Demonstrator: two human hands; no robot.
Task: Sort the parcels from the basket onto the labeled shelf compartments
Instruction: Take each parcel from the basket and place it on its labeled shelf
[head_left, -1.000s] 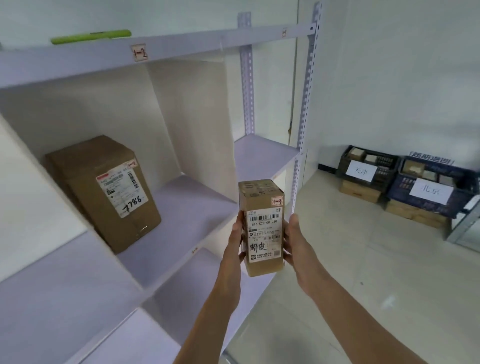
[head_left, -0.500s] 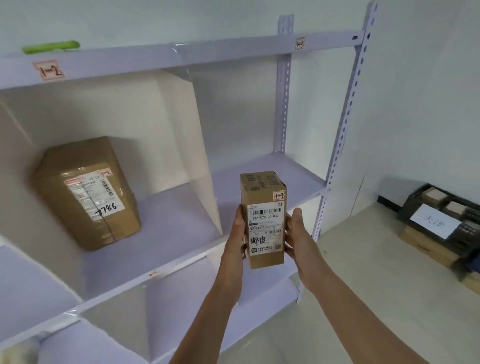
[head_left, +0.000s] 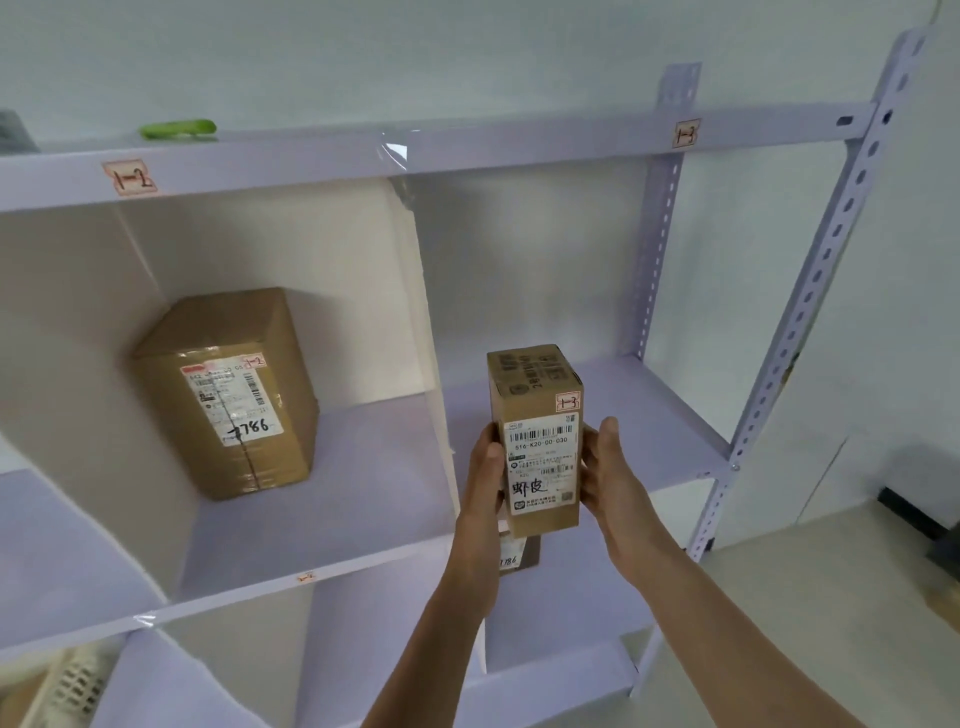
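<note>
I hold a small upright cardboard parcel (head_left: 537, 436) with a white shipping label and a red "1-3" tag. My left hand (head_left: 485, 470) grips its left side and my right hand (head_left: 602, 473) its right side. The parcel hangs in front of the right shelf compartment (head_left: 649, 415), whose upper rail carries a "1-3" tag (head_left: 685, 134). A larger brown parcel (head_left: 228, 389) marked "7786" stands in the left compartment under the "1-2" tag (head_left: 129, 178). Part of another parcel (head_left: 517, 558) shows on the shelf below, behind my left wrist.
A white divider panel (head_left: 415, 312) separates the two compartments. A perforated metal upright (head_left: 810, 291) bounds the shelf on the right. A green object (head_left: 179, 128) lies on the top shelf. A white basket (head_left: 67, 686) shows at the bottom left, dark crates (head_left: 935, 540) at the right edge.
The view has turned left and up toward the shelf, and the parcel in both hands now sits closer to the 1-3 compartment. The floor crates have slid almost out of view.
</note>
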